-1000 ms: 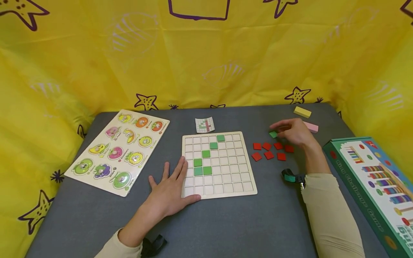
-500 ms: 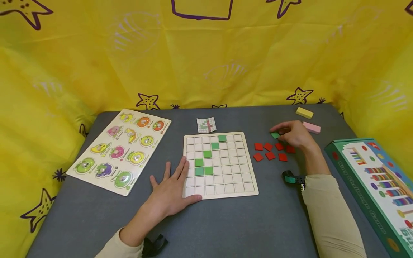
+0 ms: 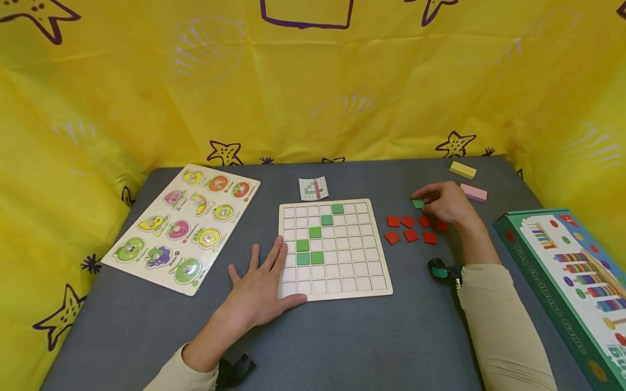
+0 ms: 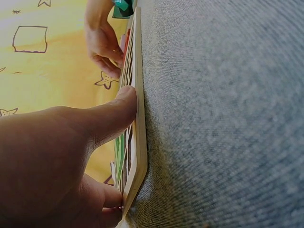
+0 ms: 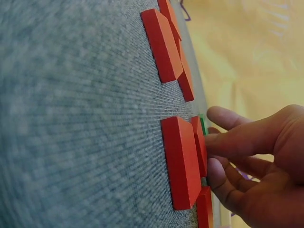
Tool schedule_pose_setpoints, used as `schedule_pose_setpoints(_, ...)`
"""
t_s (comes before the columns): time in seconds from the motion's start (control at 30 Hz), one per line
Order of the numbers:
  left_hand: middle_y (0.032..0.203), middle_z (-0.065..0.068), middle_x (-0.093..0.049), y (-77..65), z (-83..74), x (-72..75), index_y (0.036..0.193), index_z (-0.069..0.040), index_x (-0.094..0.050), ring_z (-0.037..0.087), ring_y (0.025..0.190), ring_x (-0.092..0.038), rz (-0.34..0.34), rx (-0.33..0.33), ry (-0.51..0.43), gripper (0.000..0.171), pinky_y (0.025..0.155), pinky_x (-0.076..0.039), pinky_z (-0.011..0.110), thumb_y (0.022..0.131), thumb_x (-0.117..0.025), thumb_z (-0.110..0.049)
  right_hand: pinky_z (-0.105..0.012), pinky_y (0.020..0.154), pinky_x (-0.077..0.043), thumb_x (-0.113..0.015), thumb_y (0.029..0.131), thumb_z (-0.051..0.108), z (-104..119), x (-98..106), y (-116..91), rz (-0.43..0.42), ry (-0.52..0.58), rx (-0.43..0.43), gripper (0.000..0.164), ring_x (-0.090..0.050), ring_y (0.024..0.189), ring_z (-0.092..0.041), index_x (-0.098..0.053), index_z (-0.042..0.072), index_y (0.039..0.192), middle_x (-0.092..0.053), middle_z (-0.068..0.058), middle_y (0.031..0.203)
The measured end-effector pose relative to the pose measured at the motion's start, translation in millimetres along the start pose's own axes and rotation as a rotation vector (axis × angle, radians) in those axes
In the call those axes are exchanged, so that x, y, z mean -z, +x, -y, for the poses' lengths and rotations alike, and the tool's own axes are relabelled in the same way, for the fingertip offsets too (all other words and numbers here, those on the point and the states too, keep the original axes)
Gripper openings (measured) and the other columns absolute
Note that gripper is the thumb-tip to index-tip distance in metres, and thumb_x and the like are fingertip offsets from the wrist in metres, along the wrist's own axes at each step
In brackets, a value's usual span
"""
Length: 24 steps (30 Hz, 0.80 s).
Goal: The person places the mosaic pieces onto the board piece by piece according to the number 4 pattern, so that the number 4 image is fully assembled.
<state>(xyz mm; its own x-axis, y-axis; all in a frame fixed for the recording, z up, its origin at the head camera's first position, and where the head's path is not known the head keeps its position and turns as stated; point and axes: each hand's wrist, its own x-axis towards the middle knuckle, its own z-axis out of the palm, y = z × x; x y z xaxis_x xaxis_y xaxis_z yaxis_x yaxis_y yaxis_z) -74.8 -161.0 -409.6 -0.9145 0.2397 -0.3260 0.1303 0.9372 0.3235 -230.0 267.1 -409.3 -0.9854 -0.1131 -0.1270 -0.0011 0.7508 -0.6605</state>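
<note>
Within the gridded board (image 3: 346,256) lie six green tiles (image 3: 315,232).

A green tile (image 3: 418,203) shows at the right fingers (image 3: 427,189), plain red tiles (image 3: 411,235) just nearer. Right of them lie a pink block (image 3: 474,193) and a yellow block (image 3: 462,170). At the left fingers (image 3: 271,256), a pale board (image 3: 342,295) bears a white grid (image 3: 349,257) with six green squares (image 3: 315,232). Beyond both, purple starfish (image 3: 455,144) pattern yellow cloth (image 3: 293,87).
</note>
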Motion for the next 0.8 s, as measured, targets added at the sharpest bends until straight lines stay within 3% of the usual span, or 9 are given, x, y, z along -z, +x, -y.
schedule_pose_setpoints(0.8, 0.177, -0.002, 0.0, -0.6, -1.2, 2.9, 0.169, -0.017, -0.011, 0.05, 0.159, -0.002, 0.006, 0.003, 0.006, 0.114, 0.104, -0.008, 0.092, 0.087, -0.07, -0.071, -0.021, 0.075, -0.051, -0.073, 0.096, 0.01, 5.0, 1.8, -0.7, 0.024, 0.004, -0.006, 0.034, -0.067, 0.106, -0.035, -0.073, 0.0, 0.128, -0.071, -0.027, 0.124)
